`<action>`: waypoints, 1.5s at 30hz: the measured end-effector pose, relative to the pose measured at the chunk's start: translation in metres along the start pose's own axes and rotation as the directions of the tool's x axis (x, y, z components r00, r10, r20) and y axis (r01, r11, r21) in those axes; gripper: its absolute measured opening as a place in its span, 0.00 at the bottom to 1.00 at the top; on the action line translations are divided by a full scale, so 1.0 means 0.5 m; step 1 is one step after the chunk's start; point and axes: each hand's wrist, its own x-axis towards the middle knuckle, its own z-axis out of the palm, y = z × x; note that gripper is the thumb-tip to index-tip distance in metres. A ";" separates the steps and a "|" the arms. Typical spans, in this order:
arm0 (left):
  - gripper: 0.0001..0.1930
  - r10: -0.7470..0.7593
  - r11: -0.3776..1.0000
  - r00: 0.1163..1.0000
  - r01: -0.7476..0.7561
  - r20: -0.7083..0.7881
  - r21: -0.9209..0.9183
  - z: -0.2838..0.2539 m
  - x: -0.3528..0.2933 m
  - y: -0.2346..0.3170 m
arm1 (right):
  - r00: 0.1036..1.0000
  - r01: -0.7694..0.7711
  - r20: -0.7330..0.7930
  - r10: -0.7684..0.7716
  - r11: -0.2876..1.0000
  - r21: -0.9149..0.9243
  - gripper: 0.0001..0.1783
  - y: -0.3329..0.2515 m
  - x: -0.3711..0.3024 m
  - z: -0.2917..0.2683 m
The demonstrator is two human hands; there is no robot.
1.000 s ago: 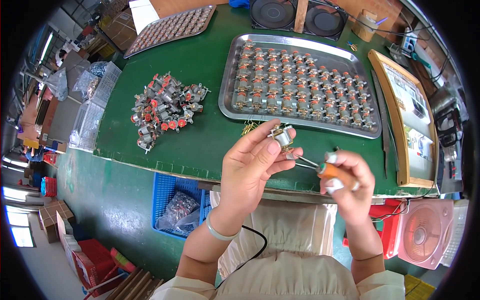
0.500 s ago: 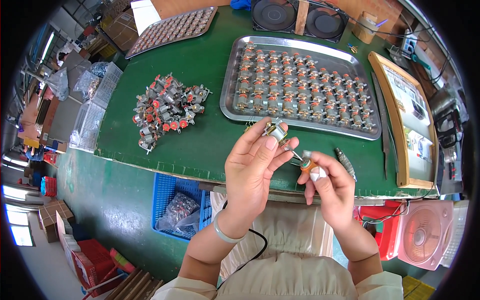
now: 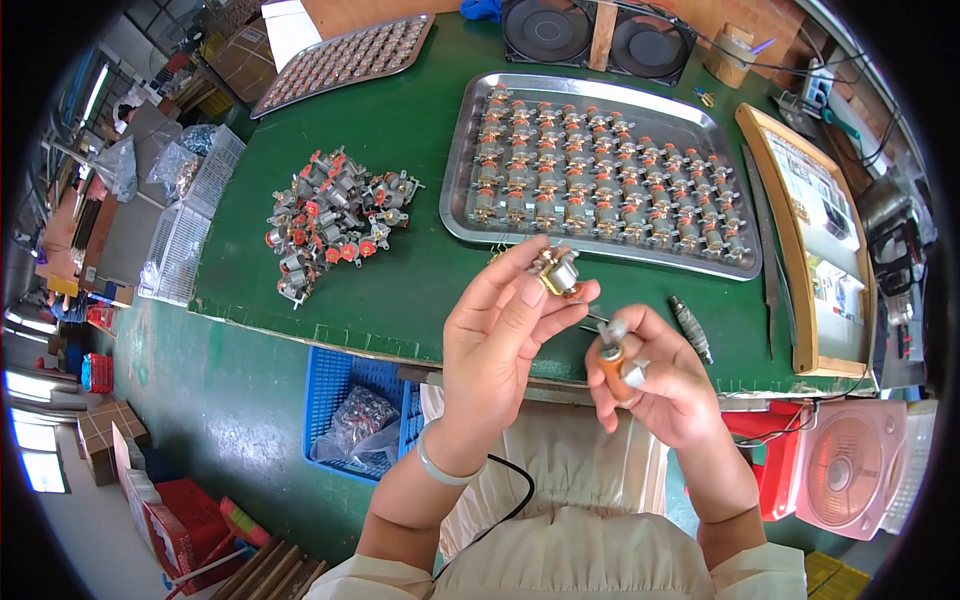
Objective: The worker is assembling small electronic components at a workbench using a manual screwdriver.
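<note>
My left hand (image 3: 492,340) holds a small silver motor (image 3: 563,277) with brass-coloured metal parts, pinched between thumb and fingers above the near table edge. Just to the right, my right hand (image 3: 665,375) grips a tool with an orange-brown wooden handle (image 3: 618,380), its blurred metal end pointing up. Something small and whitish sits at that thumb; I cannot make out what. A thin metal shaft lies between the two hands. Beyond them stands a metal tray (image 3: 600,244) holding rows of similar motors (image 3: 607,190). Left of it lies a loose heap of motors (image 3: 335,210).
A second filled tray (image 3: 345,65) is at the far left of the green table (image 3: 240,270). Two black fans (image 3: 548,30) stand at the back. Right lie a dark ribbed cylinder (image 3: 690,325), long metal strips and a wooden frame (image 3: 807,362). Below is a blue crate (image 3: 325,400).
The motor has turned in my left fingers. My right hand has shifted slightly down, and its tool has swung from pointing left at the motor to upright.
</note>
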 end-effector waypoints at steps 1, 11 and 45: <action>0.17 -0.008 1.000 0.999 0.008 0.043 -0.008 0.000 0.000 0.000 | 1.000 0.002 -0.002 -0.002 1.000 0.000 0.14 0.001 0.000 0.000; 0.17 -0.008 0.991 0.988 -0.013 0.152 0.133 -0.003 -0.010 -0.009 | 0.912 0.318 -0.067 -0.405 0.800 -0.509 0.19 0.017 0.026 0.005; 0.06 0.369 0.814 0.926 -0.366 0.086 0.451 0.014 -0.021 -0.023 | 0.904 0.362 -0.028 -0.426 0.801 -0.477 0.10 0.019 0.022 0.029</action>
